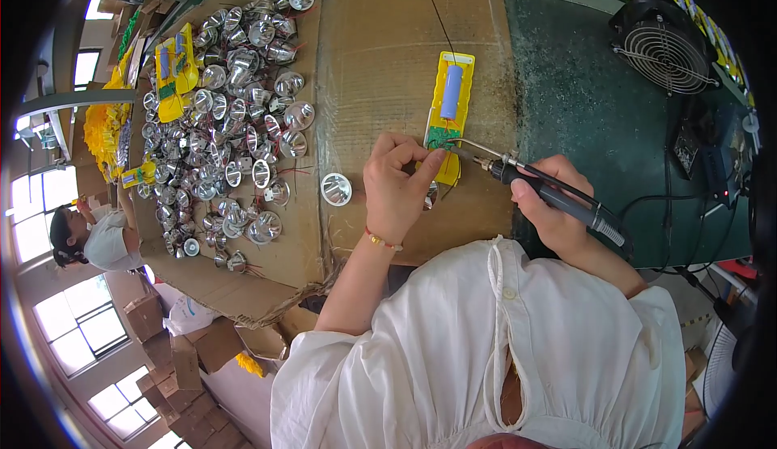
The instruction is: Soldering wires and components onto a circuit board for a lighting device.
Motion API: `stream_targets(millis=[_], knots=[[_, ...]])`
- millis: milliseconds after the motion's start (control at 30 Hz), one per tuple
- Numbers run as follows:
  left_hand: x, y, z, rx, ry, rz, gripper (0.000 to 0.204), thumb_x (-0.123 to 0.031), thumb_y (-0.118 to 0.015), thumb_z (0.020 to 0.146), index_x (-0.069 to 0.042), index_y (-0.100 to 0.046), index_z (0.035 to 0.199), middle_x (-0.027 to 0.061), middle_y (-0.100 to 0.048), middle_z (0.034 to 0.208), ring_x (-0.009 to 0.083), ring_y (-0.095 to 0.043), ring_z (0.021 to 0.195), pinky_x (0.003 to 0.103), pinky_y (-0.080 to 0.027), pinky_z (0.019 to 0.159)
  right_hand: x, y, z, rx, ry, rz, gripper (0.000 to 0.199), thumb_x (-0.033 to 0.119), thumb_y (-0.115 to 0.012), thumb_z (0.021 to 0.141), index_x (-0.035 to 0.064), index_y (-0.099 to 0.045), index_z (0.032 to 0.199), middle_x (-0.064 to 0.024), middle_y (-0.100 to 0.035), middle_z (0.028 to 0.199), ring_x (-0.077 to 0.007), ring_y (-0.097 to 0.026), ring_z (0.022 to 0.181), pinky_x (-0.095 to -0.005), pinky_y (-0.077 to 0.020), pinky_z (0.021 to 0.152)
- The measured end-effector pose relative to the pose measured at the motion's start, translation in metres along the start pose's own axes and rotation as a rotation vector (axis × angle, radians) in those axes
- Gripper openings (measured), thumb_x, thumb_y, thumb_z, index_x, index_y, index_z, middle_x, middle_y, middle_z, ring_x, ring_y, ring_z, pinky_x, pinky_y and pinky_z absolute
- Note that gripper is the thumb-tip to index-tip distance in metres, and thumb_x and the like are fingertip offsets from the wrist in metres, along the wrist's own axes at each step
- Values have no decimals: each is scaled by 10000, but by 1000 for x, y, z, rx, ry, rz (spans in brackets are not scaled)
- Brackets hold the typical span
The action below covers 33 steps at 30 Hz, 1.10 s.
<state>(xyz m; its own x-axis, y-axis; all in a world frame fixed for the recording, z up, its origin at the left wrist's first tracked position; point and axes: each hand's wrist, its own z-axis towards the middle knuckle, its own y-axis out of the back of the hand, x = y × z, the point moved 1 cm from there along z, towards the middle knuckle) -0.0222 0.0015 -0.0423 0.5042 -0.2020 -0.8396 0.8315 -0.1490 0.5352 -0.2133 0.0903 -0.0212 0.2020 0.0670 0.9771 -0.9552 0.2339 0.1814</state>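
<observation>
The yellow flashlight housing lies on the cardboard sheet covering part of the desk, nearer the sheet's right edge than its left, its long side running from the far edge toward the near one. Inside it sit a blue cylindrical battery cell and, just on the near side of that, a small green circuit board. The right hand is closed around the handle of a soldering iron, whose working end reaches the board from the right. The left hand has thumb and forefinger drawn together at the board; whether they pinch a lead or only steady the housing I cannot tell. For a sound joint, it seems best to keep the housing from sliding, warm pad and lead together, use little solder, and hold still until it sets. The left fingertips look very near the heat, so they should stay clear of the metal, and the tip should be kept off the cell's wrap and the yellow plastic.
</observation>
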Motion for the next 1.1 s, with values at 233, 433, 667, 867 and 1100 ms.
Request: stream_targets(millis=[233, 433, 667, 867, 1100], knots=[[-1, 1, 1, 6, -5, -4, 143, -110, -727, 702, 1, -636, 708, 70, -547, 762, 174, -508, 623, 288, -400, 545, -5, -4, -2, -32, -6, 18, 137, 85, -619, 803, -1, -517, 831, -69, -590, 650, -94, -555, 561, -213, -447, 519], [-2, 0, 1, 7, 10, 1, 150, -113, -726, 704, 3, -631, 702, 65, -541, 762, 162, -500, 613, 283, -396, 535, -5, 2, -6, -145, -133, 215, 144, 91, -584, 833, -3, -499, 901, -81, -572, 655, -91, -523, 537, -203, -427, 484], [-4, 0, 0, 12, 22, -3, 151, -109, -730, 700, 4, -630, 705, 67, -541, 762, 163, -508, 611, 282, -405, 538, -12, 4, -8, -151, -139, 257, 142, 86, -582, 832, -6, -499, 901, -83, -572, 660, -94, -525, 539, -204, -427, 482], [-4, 0, 1, 8, 31, -14, 148, -104, -731, 698, 3, -629, 702, 67, -541, 762, 162, -510, 619, 278, -407, 539, -9, 1, -6, -58, -58, 116, 158, 74, -623, 800, -22, -512, 859, -83, -582, 684, -96, -556, 578, -214, -456, 509], [-2, -1, 1, 7, -2, -2, 140, -99, -729, 697, 1, -632, 700, 67, -542, 757, 165, -506, 615, 281, -402, 536, -3, 0, -3, -22, -47, 45, 154, 84, -631, 795, -12, -522, 847, -60, -596, 657, -85, -553, 562, -219, -448, 511]])
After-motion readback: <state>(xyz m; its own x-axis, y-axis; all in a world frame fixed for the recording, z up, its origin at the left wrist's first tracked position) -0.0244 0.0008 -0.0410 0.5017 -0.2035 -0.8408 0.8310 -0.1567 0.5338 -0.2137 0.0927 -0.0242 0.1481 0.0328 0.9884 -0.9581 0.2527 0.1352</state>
